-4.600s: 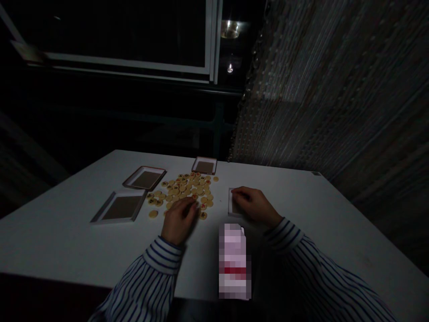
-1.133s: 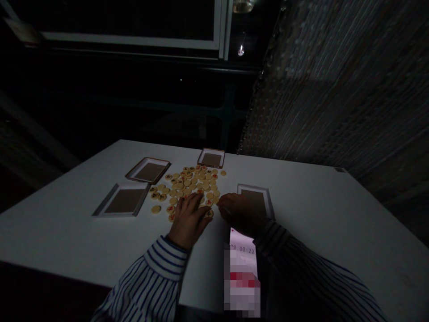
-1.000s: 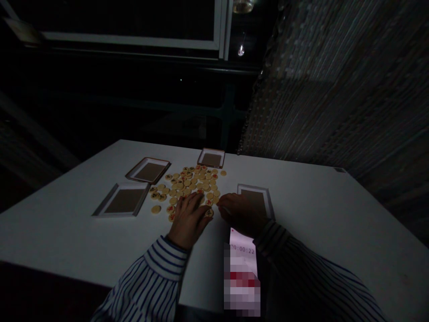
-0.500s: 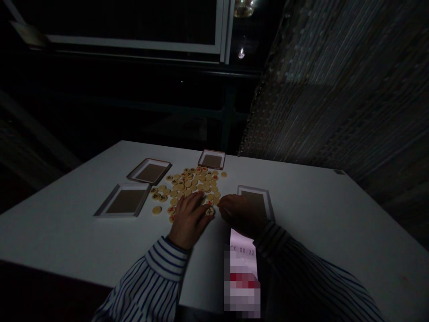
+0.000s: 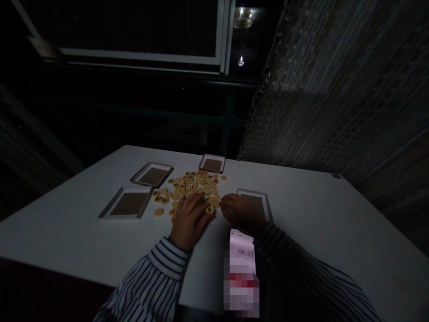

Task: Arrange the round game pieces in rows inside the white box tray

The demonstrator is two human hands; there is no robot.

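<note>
A heap of round wooden Chinese chess pieces (image 5: 189, 186) lies on the white table (image 5: 311, 214), some with red or black characters up, others blank side up. My left hand (image 5: 189, 219) reaches over the near side of the heap. Its thumb and forefinger close on one Chinese chess piece (image 5: 209, 209) with a black character, while its other fingers rest over nearby pieces. Just right of the heap is my right hand (image 5: 243, 213), fingers bent, with a gap between thumb and forefinger and no piece visible in it. It partly covers a shallow tray (image 5: 267, 208).
Two shallow trays, a nearer one (image 5: 147, 203) and a farther one (image 5: 134, 175), sit left of the heap. Another tray (image 5: 223, 164) stands behind it. A lit phone (image 5: 246, 243) showing a timer lies below my right hand. A bead curtain (image 5: 301, 103) hangs behind the table.
The view has tilted slightly, so the scene sits a little lower. My right thumb and forefinger have parted somewhat. My left hand keeps the piece in nearly the same spot.
</note>
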